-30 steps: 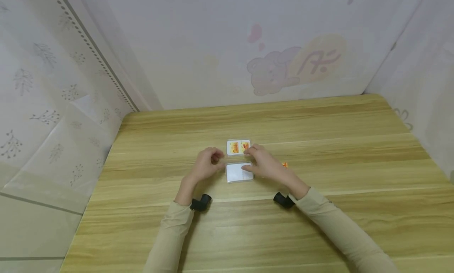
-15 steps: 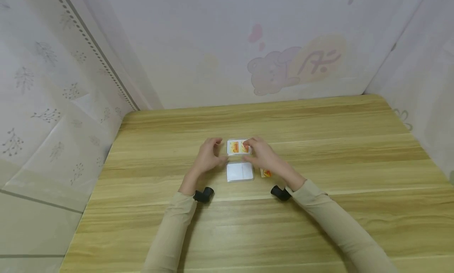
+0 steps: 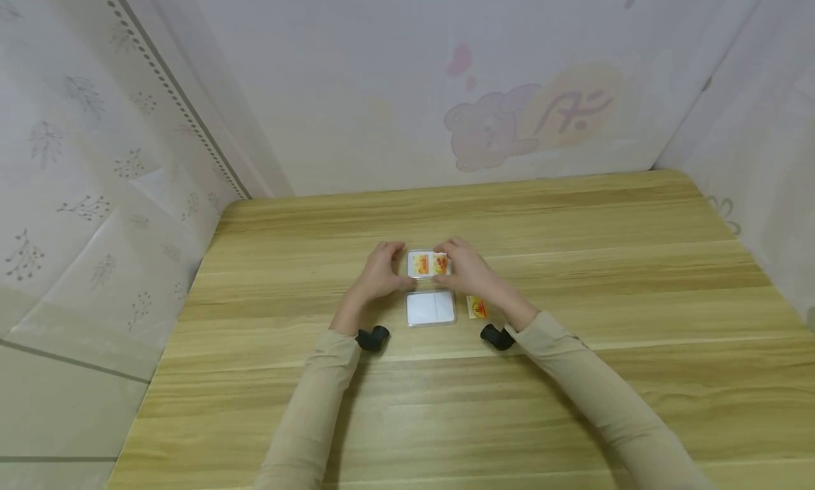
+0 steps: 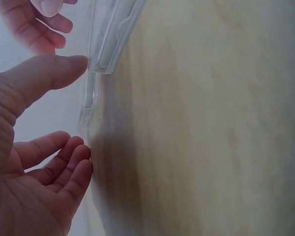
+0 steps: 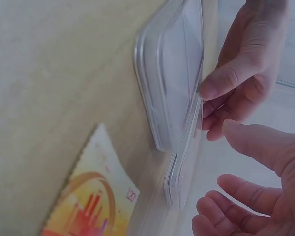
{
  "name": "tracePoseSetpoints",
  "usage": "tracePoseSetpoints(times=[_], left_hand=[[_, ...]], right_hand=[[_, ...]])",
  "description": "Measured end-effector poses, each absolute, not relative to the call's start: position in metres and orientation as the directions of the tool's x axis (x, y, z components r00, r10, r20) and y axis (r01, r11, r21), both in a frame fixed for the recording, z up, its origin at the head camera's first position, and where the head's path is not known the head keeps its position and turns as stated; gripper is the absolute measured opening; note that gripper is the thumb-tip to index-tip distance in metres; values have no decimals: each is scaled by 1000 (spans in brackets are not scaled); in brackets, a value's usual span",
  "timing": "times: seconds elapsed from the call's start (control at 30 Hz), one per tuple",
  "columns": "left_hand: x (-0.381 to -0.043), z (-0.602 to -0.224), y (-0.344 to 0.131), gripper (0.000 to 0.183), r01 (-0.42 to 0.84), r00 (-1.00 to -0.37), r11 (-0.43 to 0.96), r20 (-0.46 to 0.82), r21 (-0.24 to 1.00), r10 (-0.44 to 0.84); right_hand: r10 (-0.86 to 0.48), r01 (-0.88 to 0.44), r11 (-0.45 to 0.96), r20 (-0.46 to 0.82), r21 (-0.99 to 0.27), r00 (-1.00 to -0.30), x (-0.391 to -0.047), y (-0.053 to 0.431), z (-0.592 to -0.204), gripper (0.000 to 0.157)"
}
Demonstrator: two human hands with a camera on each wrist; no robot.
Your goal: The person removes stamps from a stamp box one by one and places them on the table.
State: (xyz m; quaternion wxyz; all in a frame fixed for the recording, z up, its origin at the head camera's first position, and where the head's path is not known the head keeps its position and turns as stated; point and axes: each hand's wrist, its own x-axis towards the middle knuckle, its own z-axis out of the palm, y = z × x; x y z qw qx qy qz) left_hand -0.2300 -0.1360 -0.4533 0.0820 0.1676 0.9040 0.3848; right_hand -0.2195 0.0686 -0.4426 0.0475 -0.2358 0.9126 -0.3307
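A clear plastic case (image 3: 418,275) on the table holds two orange-yellow stamps (image 3: 422,264) over a white backing. Nearer to me lies a second clear case (image 3: 429,309), white inside with a dividing line and no stamp. My left hand (image 3: 379,272) is at the far case's left side, thumb tip at its near edge, fingers loosely bent. On the other side is my right hand (image 3: 469,271), fingertips over that case's right end and overlapping a stamp; its thumb (image 5: 250,140) is stretched out. Neither hand is curled round a thing.
A loose perforated stamp (image 5: 93,201), marked 120, lies right of the near case on the wooden table (image 3: 407,405). Black wrist cameras (image 3: 373,339) sit below both hands. Printed white curtains (image 3: 356,87) stand behind the table and at its sides.
Both hands have moved forward to either side of the far case. My right thumb has left the near case, and the loose stamp has come into view beside it. Both cases have stayed put.
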Motion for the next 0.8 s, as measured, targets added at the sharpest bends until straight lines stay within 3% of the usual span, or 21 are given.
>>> tracePoseSetpoints(times=[0.8], left_hand=[[-238,-456,-134,65,249,-920,672,-47,697,390]], right_hand=[[-490,-396,700,4,-595,-872,-233,65,-441,64]])
